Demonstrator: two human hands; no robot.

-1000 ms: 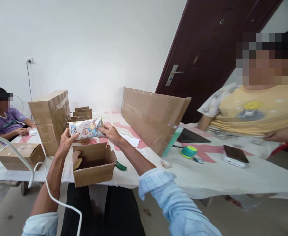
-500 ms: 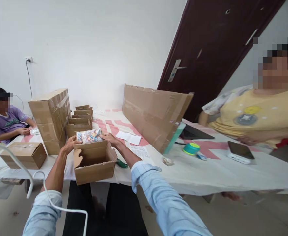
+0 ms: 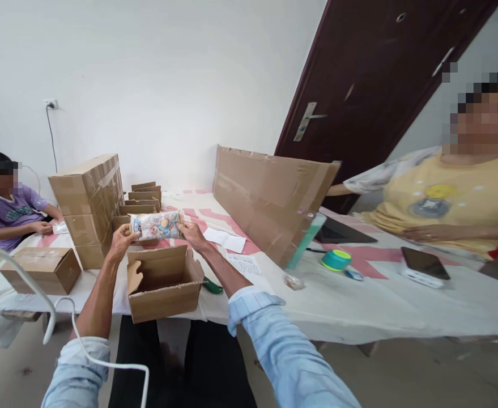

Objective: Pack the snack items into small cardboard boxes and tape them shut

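Between both hands I hold a printed plastic packet [image 3: 157, 225], stretched level above the far rim of an open cardboard box [image 3: 164, 306]. My left hand [image 3: 123, 241] pinches the packet's left end, and my right hand [image 3: 193, 233] grips its right end. What is inside the packet I cannot make out. The box stands at the table's near edge with its flaps up, and the part of its inside that shows holds nothing visible. A dark green object [image 3: 212, 285] lies just right of the box, partly hidden.
Taped boxes [image 3: 89, 209] are stacked at left, near a closed box [image 3: 40, 269] and a row of open boxes [image 3: 142, 198]. A cardboard panel [image 3: 269, 198] stands behind. Tape [image 3: 336, 259] and a phone [image 3: 425, 263] lie right. One person sits at each side.
Both hands have lifted the packet slightly, and it is now pulled straighter with more of its front showing. The person at right has stretched an arm toward the panel.
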